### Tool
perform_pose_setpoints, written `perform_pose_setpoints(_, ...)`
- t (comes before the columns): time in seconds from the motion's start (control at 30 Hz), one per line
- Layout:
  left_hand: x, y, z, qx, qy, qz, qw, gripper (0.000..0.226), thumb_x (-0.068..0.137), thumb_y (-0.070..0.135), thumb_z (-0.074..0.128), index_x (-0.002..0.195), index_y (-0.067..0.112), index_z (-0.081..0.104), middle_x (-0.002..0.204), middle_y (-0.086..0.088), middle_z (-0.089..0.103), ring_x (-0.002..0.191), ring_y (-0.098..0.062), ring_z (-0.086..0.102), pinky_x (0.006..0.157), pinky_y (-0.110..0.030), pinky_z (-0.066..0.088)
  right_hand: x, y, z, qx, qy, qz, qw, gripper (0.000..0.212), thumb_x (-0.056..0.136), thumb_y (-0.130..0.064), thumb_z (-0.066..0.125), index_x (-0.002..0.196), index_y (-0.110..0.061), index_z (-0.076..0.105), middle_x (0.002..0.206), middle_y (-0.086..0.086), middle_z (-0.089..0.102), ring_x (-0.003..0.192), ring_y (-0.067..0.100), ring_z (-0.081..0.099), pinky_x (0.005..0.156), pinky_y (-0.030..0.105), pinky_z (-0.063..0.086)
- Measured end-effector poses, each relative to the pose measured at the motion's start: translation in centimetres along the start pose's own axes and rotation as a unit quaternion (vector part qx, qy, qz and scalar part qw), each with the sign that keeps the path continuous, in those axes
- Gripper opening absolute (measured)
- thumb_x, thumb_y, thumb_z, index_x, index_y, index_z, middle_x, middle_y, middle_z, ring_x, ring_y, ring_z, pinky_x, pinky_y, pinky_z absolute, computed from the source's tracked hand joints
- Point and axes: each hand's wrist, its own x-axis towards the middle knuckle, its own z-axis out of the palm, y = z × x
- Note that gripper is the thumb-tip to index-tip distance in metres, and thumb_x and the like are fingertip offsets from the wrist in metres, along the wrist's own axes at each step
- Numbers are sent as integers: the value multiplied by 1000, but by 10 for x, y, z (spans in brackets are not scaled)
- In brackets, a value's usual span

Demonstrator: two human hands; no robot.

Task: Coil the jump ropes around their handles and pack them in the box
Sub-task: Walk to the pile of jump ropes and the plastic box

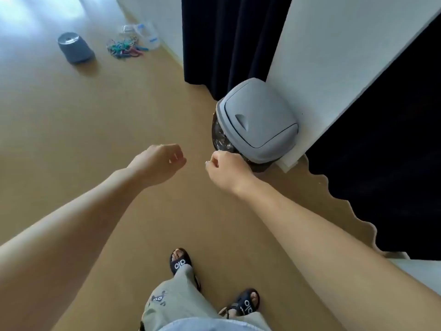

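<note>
- Jump ropes [124,47]: tangled multicoloured heap on the tan floor [71,130], far upper left of my view, close to the white wall. Well apart from both my hands.
- Clear plastic container [148,35] sits just beside the heap, on the wall side; too blurred to tell whether it touches the ropes or whether it is the box.
- Dark grey round container [75,47] stands on the floor left of the heap, apart from it, slightly tilted in view.
- My left hand [160,161]: raised over the floor in mid-frame, fingers curled inward, nothing visible in them.
- My right hand [226,169]: level with the left, a gap between them; fingers curled under, thumb against the forefinger. I cannot tell whether anything small is pinched there.
- Grey lidded waste bin [259,125] with a dark liner stands against the white wall corner, just beyond my right hand.
- Dark curtain [229,39] hangs behind the bin; a second dark curtain [381,151] fills the right side.
- My feet in black slides [180,261], light trousers, at bottom centre.
</note>
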Motion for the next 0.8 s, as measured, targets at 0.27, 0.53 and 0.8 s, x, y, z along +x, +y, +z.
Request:
perform_pose_setpoints(0.27, 41, -117, -57, 68, -77, -98, 990, 42, 99, 45, 31, 86, 20, 63, 87, -1, 62, 80, -26, 61, 75, -37, 54, 113, -98, 58, -89, -88, 27, 992, 35, 95, -30, 45, 62, -18, 41, 74, 4, 54, 76, 32, 54, 61, 32, 42)
perform_pose_setpoints(0.53, 127, -187, -109, 41, -8, -129, 991, 42, 98, 37, 38, 62, 14, 41, 67, -4, 53, 57, -24, 46, 51, -28, 36, 236, -169, 72, -127, -135, 1, 983, 28, 84, -15, 50, 58, -12, 41, 64, 2, 45, 67, 31, 44, 48, 26, 27)
perform_pose_setpoints(0.8, 256, -250, -177, -3, 12, -170, 985, 38, 95, 35, 42, 65, 13, 37, 63, -1, 49, 53, -23, 39, 49, -28, 33, 417, -215, 62, -116, -137, -33, 983, 24, 79, -5, 45, 60, -16, 37, 66, 1, 43, 66, 29, 41, 48, 28, 28)
